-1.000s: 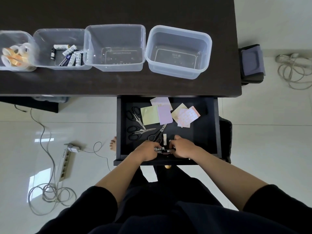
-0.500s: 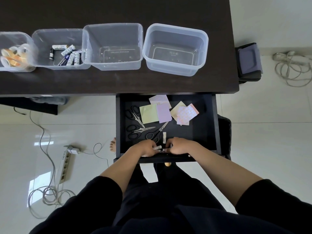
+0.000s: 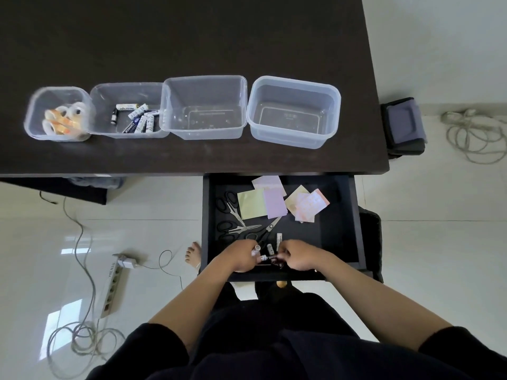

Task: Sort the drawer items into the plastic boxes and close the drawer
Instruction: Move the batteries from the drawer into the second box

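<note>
The black drawer [image 3: 354,215] stands open below the dark desk. Inside lie three pairs of scissors [image 3: 236,218], pastel sticky notes [image 3: 271,201] and a few batteries [image 3: 270,249] near the front. My left hand [image 3: 241,256] is closed around batteries at the drawer's front. My right hand [image 3: 297,257] pinches batteries beside it; the two hands almost touch. On the desk stand four clear plastic boxes: one with tape rolls [image 3: 59,116], one with batteries [image 3: 129,116], and two empty ones [image 3: 204,108] [image 3: 295,111].
A power strip [image 3: 112,286] and coiled cables [image 3: 79,335] lie on the white floor at the left. My bare foot [image 3: 192,252] shows beside the drawer. A dark pouch [image 3: 403,130] and another cable [image 3: 472,135] sit right of the desk [image 3: 192,45].
Both hands have stayed at the drawer's front, gathering batteries. My head has tilted so more of the desk shows.
</note>
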`<state>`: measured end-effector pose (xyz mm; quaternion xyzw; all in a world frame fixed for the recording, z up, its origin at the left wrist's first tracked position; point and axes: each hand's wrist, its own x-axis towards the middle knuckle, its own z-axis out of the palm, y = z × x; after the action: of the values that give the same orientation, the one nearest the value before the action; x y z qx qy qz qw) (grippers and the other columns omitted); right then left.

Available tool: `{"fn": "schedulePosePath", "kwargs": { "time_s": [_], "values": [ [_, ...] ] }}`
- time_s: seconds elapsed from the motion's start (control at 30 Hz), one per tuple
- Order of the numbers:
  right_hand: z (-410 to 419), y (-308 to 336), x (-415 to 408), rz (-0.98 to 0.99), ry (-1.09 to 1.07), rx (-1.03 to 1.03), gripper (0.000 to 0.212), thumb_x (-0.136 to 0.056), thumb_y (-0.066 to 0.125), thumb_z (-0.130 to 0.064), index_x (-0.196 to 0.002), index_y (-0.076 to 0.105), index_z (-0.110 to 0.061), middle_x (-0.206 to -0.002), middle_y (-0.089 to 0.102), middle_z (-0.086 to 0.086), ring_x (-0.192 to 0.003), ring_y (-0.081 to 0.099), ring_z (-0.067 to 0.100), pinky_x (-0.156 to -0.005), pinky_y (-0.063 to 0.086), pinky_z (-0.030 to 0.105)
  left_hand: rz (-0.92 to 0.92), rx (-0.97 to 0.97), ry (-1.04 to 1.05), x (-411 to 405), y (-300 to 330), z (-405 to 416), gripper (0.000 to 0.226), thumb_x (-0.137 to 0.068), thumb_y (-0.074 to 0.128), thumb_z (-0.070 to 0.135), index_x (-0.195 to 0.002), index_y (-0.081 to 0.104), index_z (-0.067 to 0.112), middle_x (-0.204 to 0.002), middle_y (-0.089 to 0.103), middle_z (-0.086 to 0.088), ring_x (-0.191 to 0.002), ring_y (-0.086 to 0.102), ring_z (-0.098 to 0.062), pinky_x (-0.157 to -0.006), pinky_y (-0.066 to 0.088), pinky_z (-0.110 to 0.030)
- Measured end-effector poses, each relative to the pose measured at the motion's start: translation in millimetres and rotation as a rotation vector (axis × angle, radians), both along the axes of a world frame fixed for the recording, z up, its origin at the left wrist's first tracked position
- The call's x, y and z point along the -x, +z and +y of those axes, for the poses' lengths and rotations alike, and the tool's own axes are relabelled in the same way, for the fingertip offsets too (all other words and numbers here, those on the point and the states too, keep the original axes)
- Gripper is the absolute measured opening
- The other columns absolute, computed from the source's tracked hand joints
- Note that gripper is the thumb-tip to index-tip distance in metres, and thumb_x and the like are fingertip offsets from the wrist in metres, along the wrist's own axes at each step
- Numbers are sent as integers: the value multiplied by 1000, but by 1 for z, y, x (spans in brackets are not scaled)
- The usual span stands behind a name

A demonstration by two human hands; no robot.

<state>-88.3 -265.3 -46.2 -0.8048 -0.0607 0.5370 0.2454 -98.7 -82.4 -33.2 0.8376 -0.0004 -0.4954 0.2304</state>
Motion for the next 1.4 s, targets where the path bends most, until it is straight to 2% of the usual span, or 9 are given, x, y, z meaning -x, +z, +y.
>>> {"fn": "schedulePosePath", "kwargs": {
  "time_s": [0.17,0.3,0.43,0.6,0.77,0.97,1.17,1.27,1.4],
  "values": [
    [9,23,-13,-139,-159,-111,15,-98,47,-21,-83,50,-24,-80,53,-5,-77,51,15,-61,38,22,-117,85,95,-14,22,14,13,-91,57,24,-95,55,12,-109,62,-8,-100,57,-25,-83,42,-31],
    [30,45,-32,-257,-198,-147,8,-98,47,-25,-93,52,-22,-85,53,-6,-80,50,15,-62,38,20,-214,92,145,-35,44,40,20,-90,59,25,-102,59,9,-108,64,-7,-99,58,-24,-84,44,-31],
    [68,76,-57,-408,-236,-200,18,-98,46,-25,-105,56,-12,-78,49,-8,-67,45,6,-58,34,14,-329,79,176,-59,74,80,17,-92,56,23,-102,58,10,-106,63,-8,-94,55,-23,-76,38,-27],
    [131,120,-90,-551,-233,-335,7,-97,49,-24,-93,54,-24,-72,50,-7,-61,43,6,-59,34,22,-459,79,270,-91,114,145,13,-93,55,25,-98,57,13,-93,59,-4,-86,51,-22,-75,39,-29],
    [207,159,-126,-732,-234,-440,9,-94,53,-22,-97,61,-20,-68,54,-11,-61,48,3,-57,36,15,-604,84,361,-129,150,215,9,-92,57,23,-92,57,14,-88,61,-3,-82,55,-24,-72,41,-30],
    [277,169,-174,-877,-317,-338,13,-94,55,-21,-103,62,-15,-65,50,-12,-58,48,6,-56,37,23,-680,-34,322,-180,162,271,21,-95,49,30,-101,55,10,-98,62,-8,-86,53,-24,-75,40,-33],
    [319,159,-209,-873,-393,-163,10,-89,58,-22,-95,67,-21,-83,60,-1,-75,58,20,-69,51,33,-668,-50,271,-212,158,289,20,-91,51,18,-103,58,5,-110,65,-15,-94,57,-29,-75,39,-30],
    [330,150,-217,-868,-366,-124,11,-87,60,-17,-94,69,-16,-97,68,7,-80,62,21,-75,55,37,-657,-13,265,-218,149,295,31,-88,54,14,-118,56,9,-120,62,-13,-105,58,-29,-82,44,-31],
    [336,142,-219,-860,-432,-167,22,-85,64,-22,-107,64,-20,-121,55,7,-97,61,20,-91,51,38,-687,90,243,-217,135,304,43,-86,49,6,-128,50,14,-121,61,-12,-106,59,-28,-85,47,-34]
  ]
}}
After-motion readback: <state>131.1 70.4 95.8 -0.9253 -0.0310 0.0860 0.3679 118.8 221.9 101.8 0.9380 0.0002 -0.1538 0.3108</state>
